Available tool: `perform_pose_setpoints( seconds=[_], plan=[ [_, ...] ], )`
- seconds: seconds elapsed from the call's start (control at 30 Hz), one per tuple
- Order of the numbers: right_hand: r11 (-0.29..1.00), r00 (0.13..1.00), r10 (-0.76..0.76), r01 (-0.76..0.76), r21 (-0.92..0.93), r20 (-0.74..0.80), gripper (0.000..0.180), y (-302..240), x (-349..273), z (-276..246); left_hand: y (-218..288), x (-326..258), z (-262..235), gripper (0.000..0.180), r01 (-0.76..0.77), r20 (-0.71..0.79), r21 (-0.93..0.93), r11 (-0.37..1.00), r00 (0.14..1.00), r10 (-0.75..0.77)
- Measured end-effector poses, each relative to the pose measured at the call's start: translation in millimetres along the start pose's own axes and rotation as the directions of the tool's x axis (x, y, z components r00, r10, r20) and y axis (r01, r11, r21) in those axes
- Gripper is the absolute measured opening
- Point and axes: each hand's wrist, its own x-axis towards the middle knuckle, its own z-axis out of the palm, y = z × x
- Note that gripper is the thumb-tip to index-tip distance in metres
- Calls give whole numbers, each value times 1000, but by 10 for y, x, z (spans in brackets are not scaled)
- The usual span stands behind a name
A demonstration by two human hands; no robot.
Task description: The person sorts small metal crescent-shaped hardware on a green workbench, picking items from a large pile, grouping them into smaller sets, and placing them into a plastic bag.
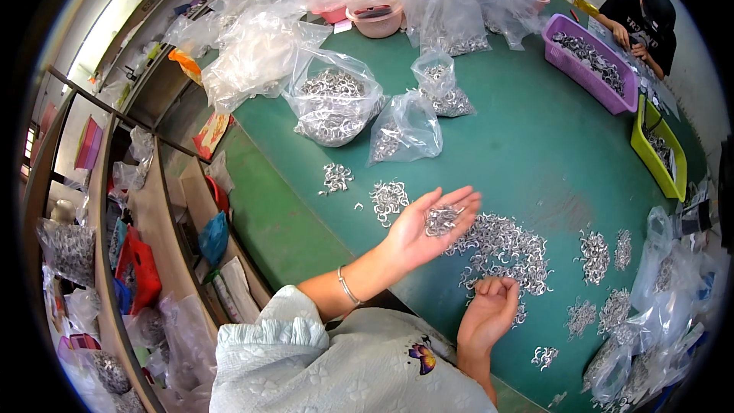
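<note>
My left hand (430,231) is palm up with its fingers stretched out, carrying a small heap of curved silver metal pieces (441,221) on the palm. Below it spreads a large loose pile of the same hook-shaped pieces (505,248) on the green table. At the near edge of that pile rests my right hand (489,312), its fingers curled in toward the palm. Whatever those fingertips may hold is hidden. Smaller heaps lie to the left of the pile, one (389,202) just beyond my left wrist, and more heaps (593,257) lie to the right.
Clear plastic bags of metal pieces (336,111) stand farther back on the green table (520,138). A purple basket (623,92) and a yellow-green basket (664,172) line the right side, near another person (646,23). Filled bags (650,336) crowd the near right; shelves (145,260) stand left.
</note>
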Motion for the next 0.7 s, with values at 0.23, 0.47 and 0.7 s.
perform_pose_setpoints(
  seconds=[0.23, 0.47, 0.7],
  plan=[
    [996, 997, -72, 71, -56, -9, 27, -82, 33, -32, 635, 178, 306, 21, -97, -141, 113, 989, 984, 113],
    [988, 996, -81, 78, -134, -23, 30, -91, 67, -19, 1276, 887, 841, 30, -512, -73, 398, 761, 810, 583],
    [975, 991, -118, 102, -196, -71, 32, -157, 73, 18, 1667, 1649, 1053, 36, -592, -111, 592, 547, 612, 783]
  ],
)
